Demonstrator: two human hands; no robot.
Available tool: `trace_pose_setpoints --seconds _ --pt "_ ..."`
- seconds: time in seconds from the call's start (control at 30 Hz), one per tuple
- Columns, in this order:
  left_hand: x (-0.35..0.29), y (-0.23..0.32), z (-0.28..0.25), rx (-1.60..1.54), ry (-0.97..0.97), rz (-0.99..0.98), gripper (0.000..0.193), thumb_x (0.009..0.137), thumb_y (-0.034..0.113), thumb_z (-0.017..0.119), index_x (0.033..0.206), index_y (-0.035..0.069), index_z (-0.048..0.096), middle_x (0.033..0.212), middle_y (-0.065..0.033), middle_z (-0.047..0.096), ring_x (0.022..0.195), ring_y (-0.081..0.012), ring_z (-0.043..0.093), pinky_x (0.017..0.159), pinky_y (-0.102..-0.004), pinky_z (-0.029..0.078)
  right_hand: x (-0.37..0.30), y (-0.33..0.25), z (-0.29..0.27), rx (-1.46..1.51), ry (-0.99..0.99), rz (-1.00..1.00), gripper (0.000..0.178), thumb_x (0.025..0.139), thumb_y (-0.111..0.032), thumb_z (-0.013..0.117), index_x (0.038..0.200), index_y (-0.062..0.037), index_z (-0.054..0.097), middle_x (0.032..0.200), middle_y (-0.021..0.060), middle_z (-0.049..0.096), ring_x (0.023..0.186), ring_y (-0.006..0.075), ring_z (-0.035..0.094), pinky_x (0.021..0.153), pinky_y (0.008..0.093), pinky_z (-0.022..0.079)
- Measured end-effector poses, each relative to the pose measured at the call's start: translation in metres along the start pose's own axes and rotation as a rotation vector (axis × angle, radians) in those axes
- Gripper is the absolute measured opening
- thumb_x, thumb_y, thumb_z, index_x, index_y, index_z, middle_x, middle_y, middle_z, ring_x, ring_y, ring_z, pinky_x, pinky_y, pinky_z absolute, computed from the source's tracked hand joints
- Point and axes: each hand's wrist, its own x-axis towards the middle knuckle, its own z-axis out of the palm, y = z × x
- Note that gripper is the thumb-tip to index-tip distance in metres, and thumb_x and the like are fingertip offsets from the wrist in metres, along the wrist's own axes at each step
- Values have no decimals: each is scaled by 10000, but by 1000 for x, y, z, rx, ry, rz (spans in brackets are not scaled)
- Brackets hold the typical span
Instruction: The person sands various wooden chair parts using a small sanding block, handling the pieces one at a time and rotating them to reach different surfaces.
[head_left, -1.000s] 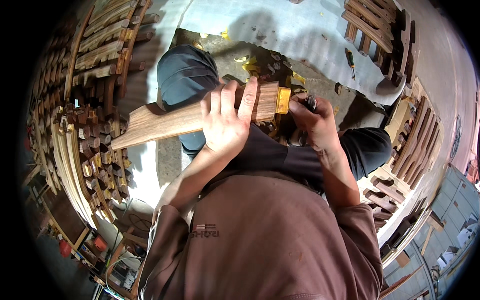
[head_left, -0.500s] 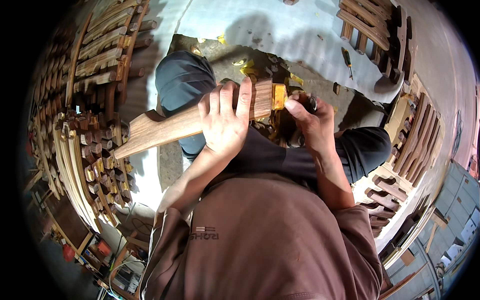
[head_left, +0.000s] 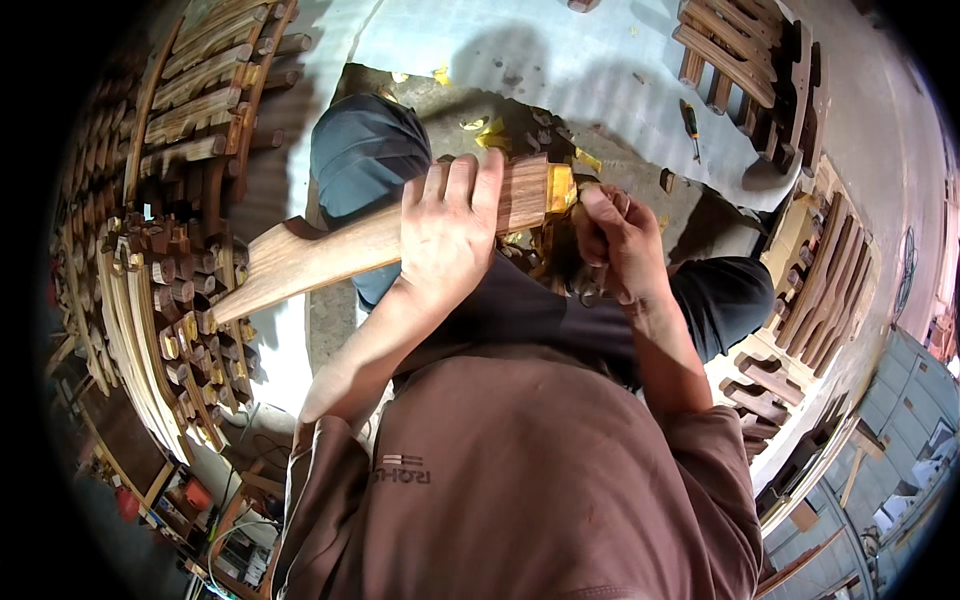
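Well, the wood: a long, shaped brown wooden piece (head_left: 345,243) with visible grain lies slantwise across the seated person's lap, its tapering end out to the left and its squarer end to the right, in front of the body.
Taped end: a band of yellow tape (head_left: 560,188) wraps the squarer end, close to the right hand.
Left hand: the bare left hand (head_left: 448,220) lies over the middle of the wood, back of the hand up, fingers side by side and reaching over the far edge, holding it; I can't see the thumb from here.
Right hand: the bare right hand (head_left: 625,235) is just beside the taped end, thumb and fingers drawn narrow; I cannot tell what, if anything, they pinch.
Clothing: dark trousers (head_left: 370,145) and a brown short-sleeved shirt (head_left: 540,470).
Floor: crumpled yellow scraps (head_left: 490,133) lie beyond the wood, near a pale sheet (head_left: 420,45) that bears a slim screwdriver (head_left: 690,120) with a dark and yellow handle.
Left stacks: long brown wooden bars (head_left: 205,115) are piled up, with yellow-ended wooden pieces (head_left: 190,330) nearer me.
Right stacks: curved brown wooden pieces (head_left: 815,285) lie in a row.
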Motion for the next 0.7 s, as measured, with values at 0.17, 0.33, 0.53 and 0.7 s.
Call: trace_pose_setpoints --seconds 0.17,0.33,0.53,0.7 --pt "2 -7 -1 -75 -59 -50 629 594 113 779 1171 50 536 1039 -114 606 893 -305 613 743 -408 480 -3 4 -62 -449 -174 236 263 1012 -225 520 963 16 613 671 12 525 634 70 501 550 249 420" --pt "4 -6 -10 -127 -75 -120 643 555 140 823 1134 77 551 1025 -106 611 907 -314 620 751 -422 487 -20 -36 -63 -1135 -166 78 313 1022 -240 511 1090 41 630 714 45 567 682 92 542 611 264 455" --pt "1 -6 -7 -102 -87 -87 643 556 129 813 1138 63 548 1008 -109 611 880 -311 621 749 -412 488 -29 -58 -35 -1028 -231 -431 180 845 -98 730 937 0 612 771 149 640 647 212 687 583 338 511" --pt "5 -6 -9 -113 -76 -82 660 554 126 812 1151 57 540 1017 -107 602 877 -300 621 745 -404 487 -20 -61 -22 -1520 -152 -789 182 784 15 693 942 -28 614 788 132 623 697 316 613 602 361 486"
